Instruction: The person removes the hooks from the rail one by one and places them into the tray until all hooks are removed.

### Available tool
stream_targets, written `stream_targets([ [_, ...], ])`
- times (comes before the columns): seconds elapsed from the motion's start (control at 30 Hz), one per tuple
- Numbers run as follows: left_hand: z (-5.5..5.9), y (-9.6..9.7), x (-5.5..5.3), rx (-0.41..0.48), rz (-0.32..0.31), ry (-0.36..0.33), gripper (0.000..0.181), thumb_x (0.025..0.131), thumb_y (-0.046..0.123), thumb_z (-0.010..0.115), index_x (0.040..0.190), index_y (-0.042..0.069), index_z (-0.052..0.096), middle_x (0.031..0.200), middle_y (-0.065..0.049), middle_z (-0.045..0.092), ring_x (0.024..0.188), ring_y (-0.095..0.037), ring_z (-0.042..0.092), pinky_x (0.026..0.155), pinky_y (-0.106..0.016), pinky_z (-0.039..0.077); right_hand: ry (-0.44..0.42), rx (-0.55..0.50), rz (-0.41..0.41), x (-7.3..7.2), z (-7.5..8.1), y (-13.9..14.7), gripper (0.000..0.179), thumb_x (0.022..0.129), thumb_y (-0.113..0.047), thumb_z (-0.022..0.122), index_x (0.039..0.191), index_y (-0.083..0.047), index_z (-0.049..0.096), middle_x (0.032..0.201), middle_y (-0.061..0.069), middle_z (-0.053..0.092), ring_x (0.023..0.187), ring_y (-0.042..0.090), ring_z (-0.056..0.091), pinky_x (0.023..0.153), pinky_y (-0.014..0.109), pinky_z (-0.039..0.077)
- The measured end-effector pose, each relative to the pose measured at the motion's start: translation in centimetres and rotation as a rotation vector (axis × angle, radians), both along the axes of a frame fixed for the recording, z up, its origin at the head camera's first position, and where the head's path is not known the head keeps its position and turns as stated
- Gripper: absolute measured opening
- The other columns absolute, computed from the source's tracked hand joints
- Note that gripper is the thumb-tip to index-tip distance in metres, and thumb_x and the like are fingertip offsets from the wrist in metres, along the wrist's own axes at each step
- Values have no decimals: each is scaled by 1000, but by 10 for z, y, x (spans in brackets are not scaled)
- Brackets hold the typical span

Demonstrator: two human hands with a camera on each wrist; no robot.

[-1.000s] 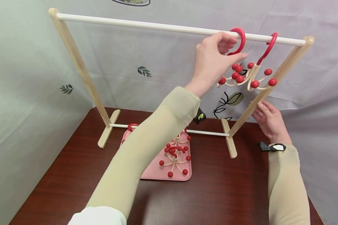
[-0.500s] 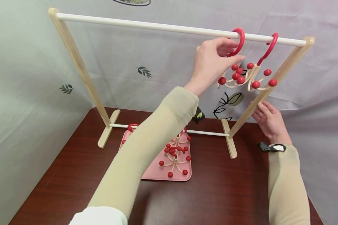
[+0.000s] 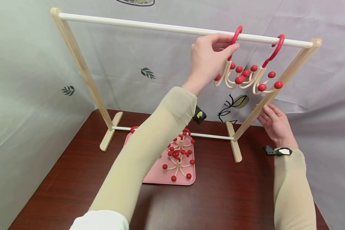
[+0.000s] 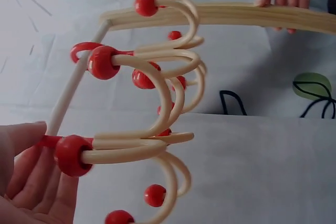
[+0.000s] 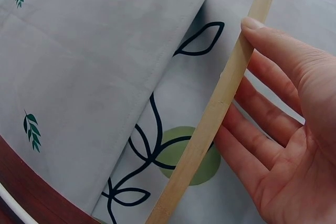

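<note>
In the head view my left hand [image 3: 208, 59] pinches the red hook of a pale multi-arm hanger [image 3: 227, 69] with red balls on its arm tips. The hook loops over the white top rod [image 3: 149, 25] of a wooden rack. To its right a second hanger of the same kind [image 3: 260, 72] hangs alone; the two sets of arms overlap in this view. In the left wrist view, thumb and fingers meet around the held hanger's hook, with the hanger [image 4: 149, 144] below the rod. My right hand [image 3: 276, 124] holds the rack's right post [image 5: 210, 116] between thumb and fingers.
A pink tray [image 3: 168, 179] with several more red-ball hangers [image 3: 179, 163] stands on the dark brown table [image 3: 215, 195], partly behind my left sleeve [image 3: 149, 150]. The rack's left post [image 3: 81, 67] and its feet stand on the table. Patterned cloth hangs behind.
My left hand has moved left along the rod with the hanger, whose hook has turned to a narrower view. The right hand stays at the post.
</note>
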State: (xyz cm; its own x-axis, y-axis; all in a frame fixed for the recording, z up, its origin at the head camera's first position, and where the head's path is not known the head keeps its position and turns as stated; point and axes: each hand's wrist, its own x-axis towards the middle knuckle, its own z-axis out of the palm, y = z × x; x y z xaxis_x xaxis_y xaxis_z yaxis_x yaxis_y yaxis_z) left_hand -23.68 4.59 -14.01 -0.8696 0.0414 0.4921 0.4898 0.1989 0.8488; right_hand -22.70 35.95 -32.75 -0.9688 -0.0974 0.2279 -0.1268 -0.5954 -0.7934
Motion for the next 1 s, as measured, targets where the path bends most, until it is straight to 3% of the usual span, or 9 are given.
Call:
stream_targets([
  [0.2, 6, -10, 9, 138, -36, 76, 25, 90, 17, 81, 113, 9, 77, 99, 6, 76, 87, 1, 68, 83, -11, 48, 2, -29, 8, 1, 0, 0, 23, 104, 6, 49, 116, 10, 68, 106, 22, 72, 101, 31, 72, 88, 38, 58],
  [0.37, 9, -25, 25, 219, -77, 138, 27, 90, 9, 80, 115, 3, 74, 103, -1, 75, 91, -2, 69, 82, -16, 53, 9, -42, 15, 0, 0, 0, 23, 104, 7, 49, 116, 11, 68, 107, 23, 72, 102, 32, 72, 89, 38, 58],
  [0.63, -2, -55, 51, 293, -128, 145, 24, 89, 2, 78, 112, -3, 74, 97, -6, 76, 85, -17, 71, 86, -25, 55, 11, -48, 16, -1, 0, 1, 22, 104, 7, 49, 115, 11, 68, 107, 23, 72, 102, 32, 72, 89, 39, 58],
  [0.83, -27, -88, 72, 308, -99, 135, 22, 89, 1, 78, 110, -7, 73, 94, -9, 76, 89, -19, 73, 82, -31, 57, 11, -40, 22, -2, -1, -3, 22, 104, 6, 49, 115, 10, 68, 107, 22, 72, 102, 32, 72, 89, 38, 58],
  [1.0, -69, -120, 71, 273, -44, 73, 25, 89, 10, 82, 112, 2, 76, 97, -7, 77, 90, -24, 74, 56, -29, 51, 11, -43, 18, -1, 1, -4, 23, 104, 6, 49, 117, 11, 68, 108, 23, 72, 102, 32, 72, 90, 38, 58],
])
